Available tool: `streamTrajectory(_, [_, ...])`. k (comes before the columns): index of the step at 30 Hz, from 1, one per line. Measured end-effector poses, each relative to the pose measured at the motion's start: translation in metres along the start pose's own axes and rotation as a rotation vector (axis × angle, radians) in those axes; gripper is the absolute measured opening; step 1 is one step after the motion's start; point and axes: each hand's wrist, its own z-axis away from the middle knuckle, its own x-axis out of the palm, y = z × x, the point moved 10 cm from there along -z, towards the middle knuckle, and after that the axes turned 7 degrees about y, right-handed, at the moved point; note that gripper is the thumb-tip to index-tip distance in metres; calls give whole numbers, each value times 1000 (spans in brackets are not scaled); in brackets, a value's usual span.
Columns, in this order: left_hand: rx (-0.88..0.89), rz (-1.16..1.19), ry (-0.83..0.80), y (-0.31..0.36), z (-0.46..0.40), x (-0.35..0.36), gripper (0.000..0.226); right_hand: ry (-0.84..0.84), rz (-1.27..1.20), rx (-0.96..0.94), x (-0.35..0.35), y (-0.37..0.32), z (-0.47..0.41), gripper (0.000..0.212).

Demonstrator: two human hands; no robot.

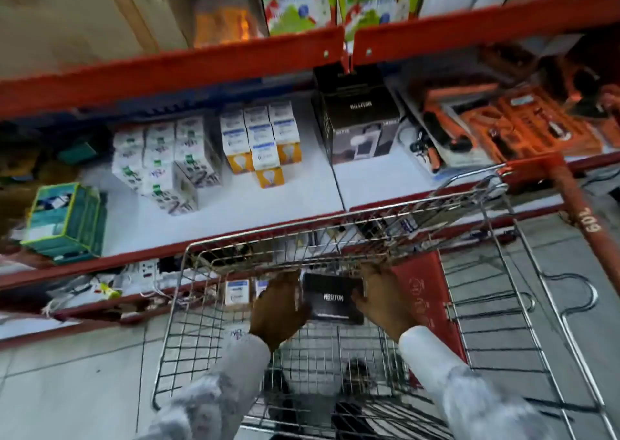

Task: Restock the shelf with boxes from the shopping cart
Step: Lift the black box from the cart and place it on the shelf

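Note:
A black box [332,300] with white lettering sits inside the wire shopping cart [523,272]. My left hand [280,308] grips its left side and my right hand [382,300] grips its right side, both reaching down into the cart. On the white shelf [302,198] above stands a stack of matching black boxes [357,117] at the middle right. Small white and blue boxes [236,292] show through the cart's front mesh; whether they lie in the cart or behind it I cannot tell.
Small white bulb boxes [161,158] and white-and-orange bulb boxes [261,141] stand on the shelf's left half. A green basket [63,221] sits at its left end. Orange tool kits [523,124] fill the right. A red upright post [583,218] stands beside the cart.

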Motion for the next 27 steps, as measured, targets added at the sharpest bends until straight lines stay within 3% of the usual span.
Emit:
streamTrajectory(5, [-310,366,-103,-22,-6,67,44,-292,-315,468,87,76,13,68])
streamTrajectory(8, [-463,483,-174,-38,-6,100,48,-413,-531,649,120,87,24,55])
streamTrajectory(11, [-542,578,-176,-54,-9,122,41,-422,-699,742,126,87,26,36])
streamTrajectory(14, [-615,662,-141,-75,-12,130,25,-341,-649,616,95,76,16,34])
streamTrajectory(19, [-548,734,-82,-8,5,14,8,-162,-670,439,-3,50,7,51])
streamTrajectory(23, [-463,787,-4,32,9,-73,20,-25,-715,269,-99,24,-1,39])
streamTrajectory(27, [-403,842,49,76,-1,-141,22,109,-735,152,-177,5,-17,57])
